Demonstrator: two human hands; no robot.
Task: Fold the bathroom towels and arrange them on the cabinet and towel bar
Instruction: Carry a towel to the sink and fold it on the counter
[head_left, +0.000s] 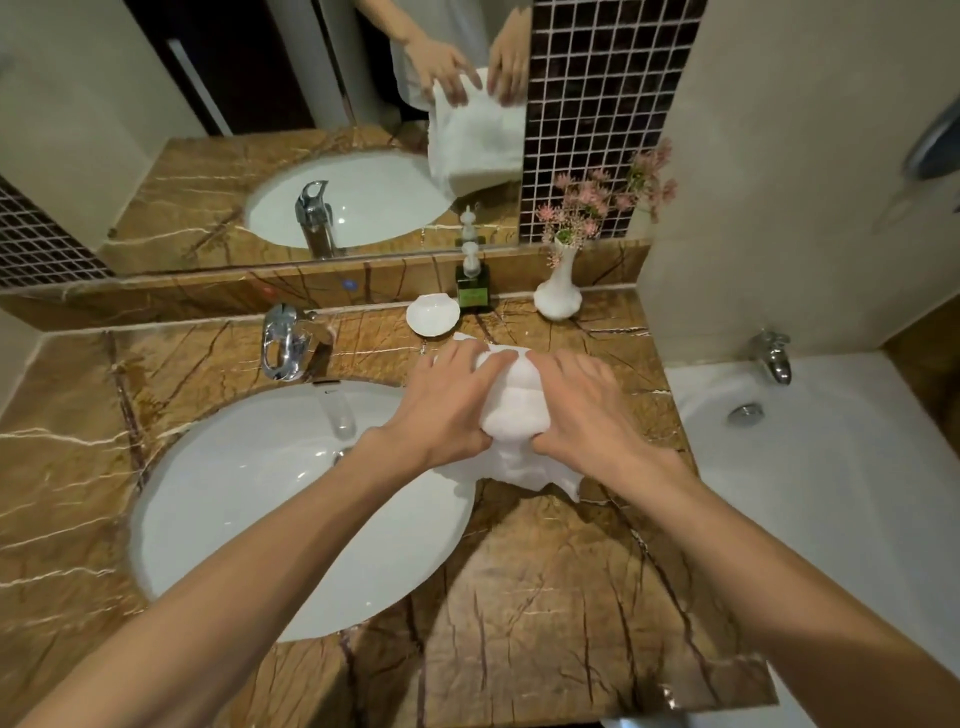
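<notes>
**Two hands pressing a white towel on a bathroom counter**

Seen from above, a left hand (448, 400) and a right hand (587, 410) grip either side of a bunched white towel (514, 415) lying on a brown marble counter (545, 597), just right of an oval white sink (249, 499). Behind the towel stand a shell-shaped dish (432, 314), a green soap bottle (472, 286) and a white vase (558, 291) of pink flowers. A chrome tap (283, 340) sits behind the sink, and a mirror (260, 130) reflects the hands. A bathtub (831, 467) lies to the right.
</notes>
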